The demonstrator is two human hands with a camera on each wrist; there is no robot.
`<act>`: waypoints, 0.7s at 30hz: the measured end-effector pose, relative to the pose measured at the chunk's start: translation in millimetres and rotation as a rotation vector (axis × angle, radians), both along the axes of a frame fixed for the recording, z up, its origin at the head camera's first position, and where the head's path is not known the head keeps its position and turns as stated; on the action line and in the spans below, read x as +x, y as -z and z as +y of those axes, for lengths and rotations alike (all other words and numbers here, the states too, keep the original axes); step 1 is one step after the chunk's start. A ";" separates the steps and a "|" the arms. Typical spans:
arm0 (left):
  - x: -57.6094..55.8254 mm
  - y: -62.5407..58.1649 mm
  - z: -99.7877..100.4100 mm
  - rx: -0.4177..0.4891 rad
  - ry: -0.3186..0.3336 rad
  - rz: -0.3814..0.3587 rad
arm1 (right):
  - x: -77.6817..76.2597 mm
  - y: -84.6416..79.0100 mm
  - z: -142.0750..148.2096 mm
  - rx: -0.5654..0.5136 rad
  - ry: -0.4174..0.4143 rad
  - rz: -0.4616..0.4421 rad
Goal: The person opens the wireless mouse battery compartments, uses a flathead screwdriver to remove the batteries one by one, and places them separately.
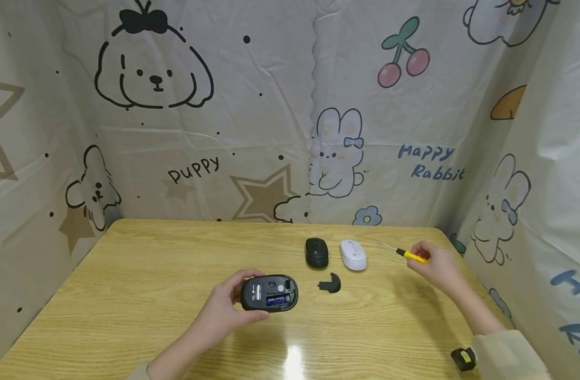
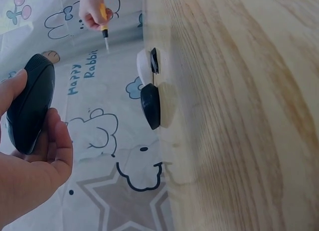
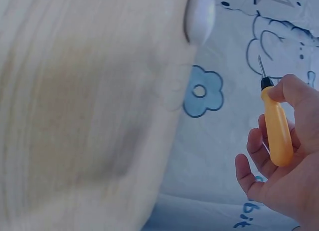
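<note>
My left hand [image 1: 218, 309] grips a black computer mouse [image 1: 258, 296] by its edges, thumb along the near side, above the table. Its underside faces me in the head view. The battery compartment is uncovered, and a purple battery [image 1: 276, 300] shows inside. Over the table's right part, my right hand [image 1: 439, 267] pinches a yellow-handled screwdriver [image 1: 417, 257] with its thin metal shaft pointing left. The right wrist view shows the thumb [image 3: 289, 89] against the front of the yellow handle. Between the hands lies a curved black cover [image 1: 335, 284] with a narrow tab.
Behind the cover, a second black mouse [image 1: 316, 253] and a white mouse [image 1: 353, 255] stand side by side on the wooden table [image 1: 152, 274]. A small black and yellow object [image 1: 464, 359] lies by the right sleeve. Printed cloth [image 1: 266, 105] hangs around the back and sides.
</note>
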State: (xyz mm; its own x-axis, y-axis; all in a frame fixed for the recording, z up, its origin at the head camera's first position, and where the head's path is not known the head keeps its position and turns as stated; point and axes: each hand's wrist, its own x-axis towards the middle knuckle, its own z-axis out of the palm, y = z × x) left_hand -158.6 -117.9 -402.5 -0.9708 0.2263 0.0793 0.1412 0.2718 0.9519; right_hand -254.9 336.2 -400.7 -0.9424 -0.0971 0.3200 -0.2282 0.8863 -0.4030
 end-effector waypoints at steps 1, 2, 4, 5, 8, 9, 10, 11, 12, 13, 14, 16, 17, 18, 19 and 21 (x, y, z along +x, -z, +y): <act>-0.2 -0.1 0.1 0.003 -0.004 -0.004 | 0.9 -2.5 -0.9 0.004 0.003 0.009; -0.5 -0.3 0.2 0.005 -0.007 -0.007 | 1.5 -4.9 -1.8 0.006 0.006 0.020; -0.8 -0.8 0.2 0.007 -0.010 -0.012 | 3.0 -10.0 -3.7 -0.002 0.007 0.039; -1.0 -1.2 0.2 0.007 -0.011 -0.013 | 3.6 -12.5 -4.6 -0.009 0.009 0.048; -1.3 -2.5 0.2 0.008 -0.016 -0.015 | 5.5 -19.6 -8.4 -0.036 0.008 0.069; -1.2 -2.9 0.2 0.008 -0.018 -0.017 | 6.1 -21.6 -9.8 -0.045 0.006 0.077; -1.2 -3.3 0.4 0.009 -0.020 -0.018 | 6.8 -23.8 -11.5 -0.053 0.005 0.084; -1.2 -3.7 0.6 0.010 -0.021 -0.019 | 7.6 -25.8 -13.1 -0.057 0.004 0.092; -1.2 -4.1 0.8 0.011 -0.024 -0.019 | 8.5 -28.0 -14.9 -0.061 0.002 0.097; -1.2 -4.5 1.0 0.011 -0.025 -0.021 | 9.4 -30.1 -16.9 -0.063 0.001 0.101; -1.2 -4.8 1.1 0.010 -0.026 -0.021 | 10.3 -32.3 -19.0 -0.065 -0.001 0.105; -1.3 -5.5 1.3 0.007 -0.028 -0.020 | 12.7 -36.7 -23.4 -0.066 -0.002 0.109; -1.3 -5.8 1.4 0.006 -0.028 -0.019 | 14.0 -38.7 -25.6 -0.066 -0.004 0.112; -1.4 -6.1 1.3 0.005 -0.027 -0.019 | 15.4 -40.7 -28.1 -0.068 -0.005 0.112; -1.4 -6.4 1.3 0.005 -0.026 -0.019 | 16.9 -42.7 -30.4 -0.070 -0.007 0.109; -1.4 -6.8 1.4 0.004 -0.025 -0.020 | 20.3 -46.6 -35.1 -0.074 -0.012 0.107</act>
